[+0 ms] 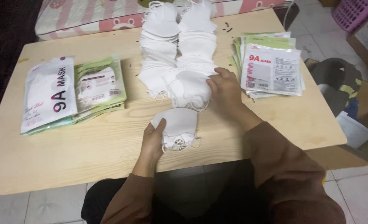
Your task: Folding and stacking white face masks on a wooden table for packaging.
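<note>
A long heap of white folded face masks point(180, 49) lies down the middle of a light wooden table point(88, 145). My right hand point(225, 89) grips a mask at the near end of the heap. My left hand point(153, 141) holds a small stack of white masks point(177, 124) close to the table's front edge, thumb on top. Both arms wear brown sleeves.
A pile of flat mask pouches, white and green point(68, 93), lies at the table's left. Another pile of pouches point(269, 66) lies at the right. A patterned cushion point(88, 16) sits behind the table. A pink basket point(354, 12) and boxes stand on the tiled floor at right.
</note>
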